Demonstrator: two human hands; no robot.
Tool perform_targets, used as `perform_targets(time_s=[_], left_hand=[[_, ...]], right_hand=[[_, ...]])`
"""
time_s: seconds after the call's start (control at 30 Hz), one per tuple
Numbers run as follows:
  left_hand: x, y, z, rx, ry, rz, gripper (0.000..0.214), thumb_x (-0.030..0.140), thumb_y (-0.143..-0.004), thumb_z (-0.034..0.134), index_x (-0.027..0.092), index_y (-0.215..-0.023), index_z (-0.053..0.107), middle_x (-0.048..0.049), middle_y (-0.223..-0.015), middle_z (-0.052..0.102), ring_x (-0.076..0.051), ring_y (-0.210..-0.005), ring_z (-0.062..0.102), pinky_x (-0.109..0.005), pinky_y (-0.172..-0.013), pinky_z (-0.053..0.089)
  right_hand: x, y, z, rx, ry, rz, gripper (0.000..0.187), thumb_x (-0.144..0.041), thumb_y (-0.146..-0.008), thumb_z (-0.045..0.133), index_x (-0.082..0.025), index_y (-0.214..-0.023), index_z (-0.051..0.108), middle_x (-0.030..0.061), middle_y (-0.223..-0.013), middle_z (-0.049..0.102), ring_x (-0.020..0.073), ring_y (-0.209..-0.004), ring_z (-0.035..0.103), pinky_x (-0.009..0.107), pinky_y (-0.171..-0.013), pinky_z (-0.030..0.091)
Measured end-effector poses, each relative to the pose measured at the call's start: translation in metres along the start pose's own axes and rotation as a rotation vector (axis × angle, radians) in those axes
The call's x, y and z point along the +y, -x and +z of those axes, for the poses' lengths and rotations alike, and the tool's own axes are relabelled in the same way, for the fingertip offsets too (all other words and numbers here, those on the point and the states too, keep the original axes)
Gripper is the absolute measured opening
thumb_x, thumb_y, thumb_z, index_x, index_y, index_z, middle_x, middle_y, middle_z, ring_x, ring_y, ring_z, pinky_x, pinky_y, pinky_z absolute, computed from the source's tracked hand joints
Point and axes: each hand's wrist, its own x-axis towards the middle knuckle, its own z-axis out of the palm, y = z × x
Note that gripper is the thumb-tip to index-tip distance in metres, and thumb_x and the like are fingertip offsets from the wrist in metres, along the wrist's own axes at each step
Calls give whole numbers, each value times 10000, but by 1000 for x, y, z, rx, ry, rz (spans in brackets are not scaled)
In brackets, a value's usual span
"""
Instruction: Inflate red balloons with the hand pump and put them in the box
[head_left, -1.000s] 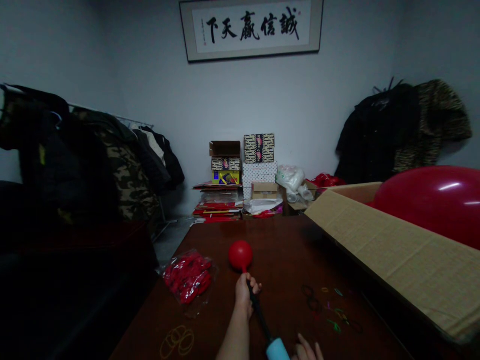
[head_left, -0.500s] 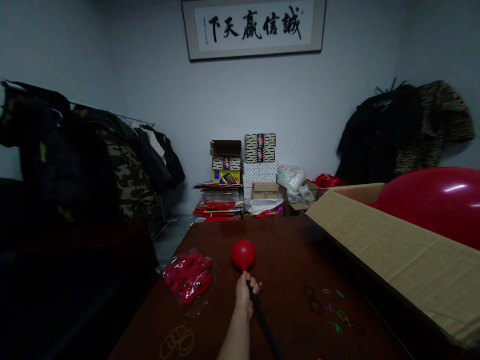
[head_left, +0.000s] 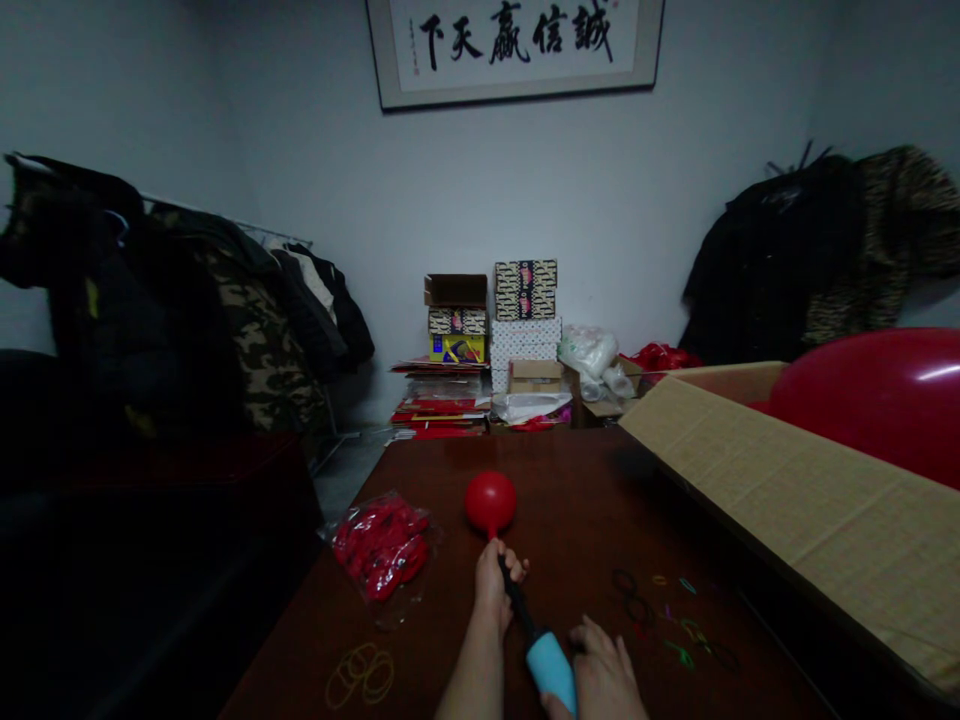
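Note:
A small round red balloon (head_left: 490, 502) stands inflated beyond my left hand (head_left: 496, 585). My left fingers are closed round its neck and the black front end of a balloon pump. The pump's light blue barrel (head_left: 551, 670) slants down to the lower edge of the view. My right hand (head_left: 600, 672) is at that barrel, thumb across it and fingers along its right side, loosely curled. The pump's rear end is out of view.
On the brown table (head_left: 570, 480), a clear bag of red balloons (head_left: 382, 550) lies left. Yellowish rubber bands (head_left: 360, 675) are near the front, and several coloured bands (head_left: 679, 640) lie right. A cardboard box (head_left: 787, 490) with a big red balloon (head_left: 877, 400) borders the right.
The blue barrel and my right hand have come up into view from below, along the black shaft. The red balloon looks slightly larger. My left hand keeps its hold.

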Motion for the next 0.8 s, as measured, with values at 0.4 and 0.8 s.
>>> perform_targets(time_s=[0.4,0.8], left_hand=[[-3,-7,-4,-30,-66,-8,335,422,-723,597,214,-598,367,102,-391,385,-52,-297,294,-287,-538,426],[-2,2,0,-25,-88,23,296,372,-743,578,213,-604,370,101,-402,392,-52,-303,304,-295,-566,435]], right_hand=[[-29,-17,-2,105,-75,64,507,-476,-788,364,-140,-1051,638,133,-1296,532,300,-1317,322,561,-1107,106],[-8,9,22,45,4,85,356,-226,-809,380,-132,-990,671,139,-1252,578,279,-1320,345,552,-1118,146]])
